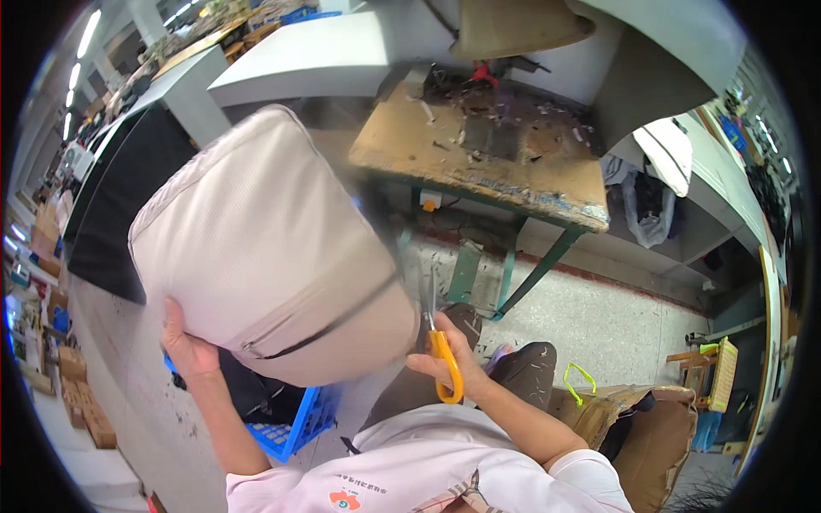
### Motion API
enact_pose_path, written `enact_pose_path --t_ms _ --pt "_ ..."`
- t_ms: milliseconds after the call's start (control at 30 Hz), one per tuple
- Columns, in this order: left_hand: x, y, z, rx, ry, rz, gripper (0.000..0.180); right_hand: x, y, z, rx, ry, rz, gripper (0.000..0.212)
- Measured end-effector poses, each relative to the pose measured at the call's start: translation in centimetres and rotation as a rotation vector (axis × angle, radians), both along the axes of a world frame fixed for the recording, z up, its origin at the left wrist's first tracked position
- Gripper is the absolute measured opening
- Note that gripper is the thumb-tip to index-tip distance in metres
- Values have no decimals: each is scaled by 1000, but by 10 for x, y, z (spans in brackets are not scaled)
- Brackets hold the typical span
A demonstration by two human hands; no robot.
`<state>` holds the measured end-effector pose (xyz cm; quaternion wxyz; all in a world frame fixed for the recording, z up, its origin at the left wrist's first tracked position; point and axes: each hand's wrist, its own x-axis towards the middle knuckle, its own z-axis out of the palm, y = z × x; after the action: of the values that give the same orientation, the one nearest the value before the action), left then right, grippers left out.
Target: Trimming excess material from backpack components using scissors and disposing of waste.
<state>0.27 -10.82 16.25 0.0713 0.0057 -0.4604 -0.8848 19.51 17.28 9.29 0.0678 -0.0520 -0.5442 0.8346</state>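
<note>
The left hand (pixel 190 349) holds a boxy pale-beige fabric bag (pixel 248 231) while the right hand (pixel 462 349) grips orange-handled metal scissors (pixel 440 346) beside it.

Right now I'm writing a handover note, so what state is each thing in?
Left hand: gripping the bag's lower left.
Right hand: closed around the scissors' handles.
Bag: held up, tilted; whether its pocket zip is open, I can't tell.
Scissors: blades up, seemingly slightly parted, though blurred.
Table: worn, littered with scraps.
Crate: uncovered, black material inside.
Carton: open.
</note>
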Motion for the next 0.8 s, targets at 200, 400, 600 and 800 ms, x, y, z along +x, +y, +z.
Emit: enact_pose_path --t_ms 200,400,600,800 --pt "-13 58 -31 191 77 -221 42 -20 40 16 96 -59 -439 46" --pt "-40 116 -64 406 37 -409 44 -50 89 41 99 35 -620 40" --pt "-43 157 -53 462 37 -470 38 -56 117 40 -16 -17 -719 35" --pt "-43 178 -48 455 21 -506 40 -57 133 43 -26 -114 -737 34"
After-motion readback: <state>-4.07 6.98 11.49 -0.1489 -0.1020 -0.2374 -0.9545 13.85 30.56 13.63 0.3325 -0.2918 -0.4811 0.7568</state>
